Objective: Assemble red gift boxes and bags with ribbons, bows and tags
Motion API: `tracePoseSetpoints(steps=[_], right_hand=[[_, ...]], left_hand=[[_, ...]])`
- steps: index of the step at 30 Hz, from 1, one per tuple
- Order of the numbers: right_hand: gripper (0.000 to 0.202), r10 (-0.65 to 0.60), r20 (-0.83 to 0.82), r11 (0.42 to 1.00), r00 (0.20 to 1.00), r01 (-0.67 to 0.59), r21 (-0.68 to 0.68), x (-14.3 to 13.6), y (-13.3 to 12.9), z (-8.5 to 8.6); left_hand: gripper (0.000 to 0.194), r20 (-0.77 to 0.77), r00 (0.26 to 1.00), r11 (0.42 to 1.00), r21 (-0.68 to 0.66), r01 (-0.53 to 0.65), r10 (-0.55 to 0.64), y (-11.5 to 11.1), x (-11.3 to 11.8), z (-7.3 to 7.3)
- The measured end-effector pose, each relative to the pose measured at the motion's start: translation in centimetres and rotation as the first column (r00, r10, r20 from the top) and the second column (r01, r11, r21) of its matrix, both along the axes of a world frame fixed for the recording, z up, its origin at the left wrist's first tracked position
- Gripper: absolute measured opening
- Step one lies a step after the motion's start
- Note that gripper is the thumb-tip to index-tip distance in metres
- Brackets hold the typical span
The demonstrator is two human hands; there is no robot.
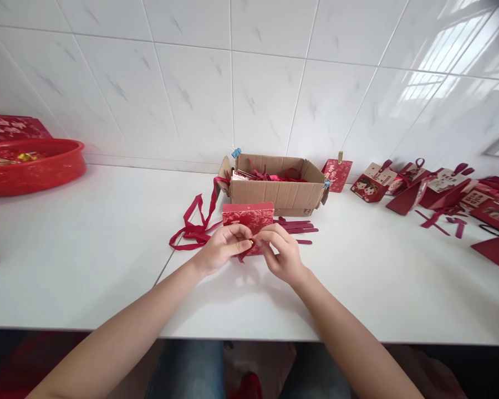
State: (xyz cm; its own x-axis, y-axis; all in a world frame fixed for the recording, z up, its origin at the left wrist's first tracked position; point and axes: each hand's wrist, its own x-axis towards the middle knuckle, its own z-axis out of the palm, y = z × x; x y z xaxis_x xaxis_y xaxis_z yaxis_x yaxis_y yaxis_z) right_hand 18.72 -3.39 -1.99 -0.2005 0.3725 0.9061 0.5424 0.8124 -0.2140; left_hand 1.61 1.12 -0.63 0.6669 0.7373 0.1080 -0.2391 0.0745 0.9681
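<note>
My left hand (228, 245) pinches a short dark red ribbon (242, 257) between thumb and fingers; a small gold spot shows at the thumb tip. Close against it, my right hand (283, 252) has its thumb and fingertips pinched together, seemingly on the same ribbon, though its fingers hide what they grip. Just behind both hands stands a red patterned gift box (249, 213), its lower front partly covered by them. Several dark red strips (297, 226) lie on the table right of that box. A long loose red ribbon (193, 230) curls to its left.
An open cardboard box (274, 195) holding red ribbons stands by the tiled wall. At far left is a red plastic basin (66, 163). Several red gift boxes (370, 185) and ribbon pieces (441, 219) occupy the right side. The white table's (274, 327) front edge runs below my forearms.
</note>
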Motion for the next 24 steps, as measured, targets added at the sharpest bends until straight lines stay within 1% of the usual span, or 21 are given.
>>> tracePoseSetpoints(steps=[2, 3, 6, 8, 10, 14, 17, 20, 21, 22, 24], right_hand=[[0.019, 0.069, -0.092, 0.993, 0.993, -0.077, -0.088, -0.2, -0.2, 0.2], [0.018, 0.082, -0.127, 0.987, 0.989, -0.098, -0.127, -0.3, -0.3, 0.2], [0.014, 0.053, -0.174, 0.975, 0.983, -0.089, -0.204, -0.4, -0.4, 0.1], [0.011, 0.029, -0.185, 0.971, 0.982, -0.072, -0.226, -0.4, -0.3, -0.1], [0.009, 0.023, -0.189, 0.972, 0.982, -0.066, -0.225, -0.5, -0.2, -0.2], [0.006, 0.010, -0.199, 0.981, 0.980, -0.048, -0.188, -0.6, -0.1, -0.3], [0.005, -0.004, -0.202, 0.985, 0.979, -0.031, -0.168, -0.8, -0.2, -0.1], [0.007, -0.007, -0.195, 0.981, 0.981, -0.032, -0.194, -0.7, -0.4, 0.2], [0.007, -0.003, -0.202, 0.976, 0.979, -0.041, -0.213, -0.7, -0.4, 0.3], [0.008, 0.003, -0.218, 0.970, 0.976, -0.056, -0.237, -0.7, -0.5, 0.3], [0.009, 0.025, -0.282, 0.948, 0.959, -0.112, -0.297, -0.8, -0.5, 0.3]], left_hand=[[0.025, -0.028, 0.995, 0.990, 0.107, -0.095, 0.098, -0.1, 0.0, 0.1], [0.023, -0.039, 0.989, 0.977, 0.166, -0.136, 0.144, -0.2, 0.0, 0.2], [0.020, -0.037, 0.965, 0.911, 0.341, -0.233, 0.261, -0.6, 0.2, 0.5], [0.018, -0.036, 0.952, 0.871, 0.417, -0.261, 0.303, -0.9, 0.3, 0.6], [0.018, -0.053, 0.943, 0.854, 0.444, -0.271, 0.327, -1.1, 0.4, 0.6], [0.018, -0.066, 0.935, 0.852, 0.439, -0.286, 0.348, -1.1, 0.5, 0.4], [0.017, -0.052, 0.936, 0.839, 0.463, -0.287, 0.348, -1.0, 0.5, 0.5], [0.017, -0.058, 0.934, 0.827, 0.487, -0.282, 0.352, -1.0, 0.5, 0.6], [0.017, -0.055, 0.929, 0.812, 0.507, -0.290, 0.366, -1.0, 0.5, 0.6], [0.015, -0.044, 0.919, 0.784, 0.538, -0.308, 0.391, -1.0, 0.5, 0.5], [0.012, 0.000, 0.891, 0.702, 0.616, -0.357, 0.454, -1.0, 0.4, 0.4]])
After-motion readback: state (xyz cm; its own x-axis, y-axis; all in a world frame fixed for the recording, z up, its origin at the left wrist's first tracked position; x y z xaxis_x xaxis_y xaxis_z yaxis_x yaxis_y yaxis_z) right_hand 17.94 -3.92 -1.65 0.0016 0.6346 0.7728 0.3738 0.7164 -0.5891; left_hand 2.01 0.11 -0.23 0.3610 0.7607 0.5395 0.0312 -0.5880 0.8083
